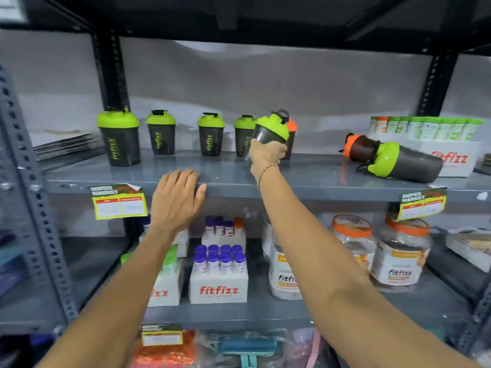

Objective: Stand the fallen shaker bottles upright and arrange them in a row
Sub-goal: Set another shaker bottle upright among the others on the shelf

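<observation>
Several dark shaker bottles with green lids stand upright in a row on the grey shelf [186,179]; the leftmost [119,138] is largest, then two more [161,132] [211,134] and a fourth [243,134]. My right hand [267,155] is shut on a green-lidded shaker [271,130], tilted right just above the shelf. An orange-lidded shaker [291,136] stands partly hidden behind it. Farther right lie two fallen shakers on their sides: a green-lidded one [406,162] and an orange-lidded one [360,147]. My left hand [176,199] rests open on the shelf's front edge.
A white fitfizz box [451,155] of green-capped tubes stands at the back right, behind the fallen shakers. Stacked papers [66,144] lie at the far left. The shelf below holds tube boxes [218,285] and orange-lidded jars [401,256]. Black uprights frame the shelf.
</observation>
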Tool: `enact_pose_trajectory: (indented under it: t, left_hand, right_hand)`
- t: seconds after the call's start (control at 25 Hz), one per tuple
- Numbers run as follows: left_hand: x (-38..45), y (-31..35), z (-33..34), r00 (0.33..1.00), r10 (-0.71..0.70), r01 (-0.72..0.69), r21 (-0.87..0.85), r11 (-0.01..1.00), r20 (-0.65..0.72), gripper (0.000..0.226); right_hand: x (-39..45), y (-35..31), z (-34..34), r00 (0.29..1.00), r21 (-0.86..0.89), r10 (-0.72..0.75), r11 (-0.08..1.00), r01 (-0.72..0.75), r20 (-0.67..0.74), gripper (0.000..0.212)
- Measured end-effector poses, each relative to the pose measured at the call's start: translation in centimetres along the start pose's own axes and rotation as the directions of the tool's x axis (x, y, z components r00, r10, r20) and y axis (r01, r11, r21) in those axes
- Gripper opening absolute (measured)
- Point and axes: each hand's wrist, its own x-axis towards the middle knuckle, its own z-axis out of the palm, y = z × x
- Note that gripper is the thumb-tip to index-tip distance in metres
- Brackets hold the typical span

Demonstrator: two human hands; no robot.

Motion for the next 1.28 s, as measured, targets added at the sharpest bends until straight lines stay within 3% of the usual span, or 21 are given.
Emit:
enact_pose_trajectory:
  t: [0.24, 0.4, 0.52, 0.72, 0.84, 1.04, 1.12, 1.28]
  left_hand:
    - [-4.0, -12.9, -0.9, 0.99, -0.141, 0.141, 0.044, 0.989, -0.005, 0.047]
    - [-4.5, -17.7, -0.7, 0.995, -0.098, 0.098, 0.022, 0.995, 0.013, 0.051]
    - [-4.6, -18.7, 0.1, 0.995, -0.092, 0.091, -0.04, 0.995, -0.037, 0.049]
    - [-5.0, -18.9, 1.1, 0.974, -0.094, 0.081, -0.071, 0.994, -0.204, 0.043]
    - [-5.1, -19.1, 1.6, 0.956, -0.068, 0.049, -0.072, 0.996, -0.286, 0.044]
    - [-5.2, -19.3, 2.0, 0.946, -0.047, 0.032, -0.052, 0.998, -0.32, 0.05]
    - [-5.2, -19.5, 2.1, 0.938, -0.033, 0.017, -0.048, 0.999, -0.345, 0.049]
    - [-5.2, -19.7, 2.6, 0.93, -0.006, -0.009, -0.04, 0.999, -0.367, 0.052]
  right_hand:
    - [-5.1, 1.2, 8.1, 0.945, 0.087, -0.139, 0.989, 0.118, 0.296, 0.078]
    - [-7.2, 1.1, 11.2, 0.894, -0.031, -0.179, 0.977, 0.21, 0.41, 0.089]
    - [-7.1, 1.3, 11.7, 0.874, -0.132, -0.203, 0.949, 0.287, 0.442, 0.093]
    - [-6.7, 1.6, 12.3, 0.884, -0.107, -0.16, 0.968, 0.228, 0.439, 0.098]
    - [-6.9, 1.6, 12.5, 0.867, -0.2, -0.118, 0.95, 0.241, 0.484, 0.107]
    - [-7.4, 1.1, 12.9, 0.871, -0.315, -0.094, 0.909, 0.273, 0.483, 0.122]
    - [-7.3, 1.1, 13.2, 0.867, -0.324, -0.063, 0.912, 0.252, 0.495, 0.118]
    - [-7.8, 1.2, 14.1, 0.877, -0.359, -0.11, 0.883, 0.303, 0.468, 0.125]
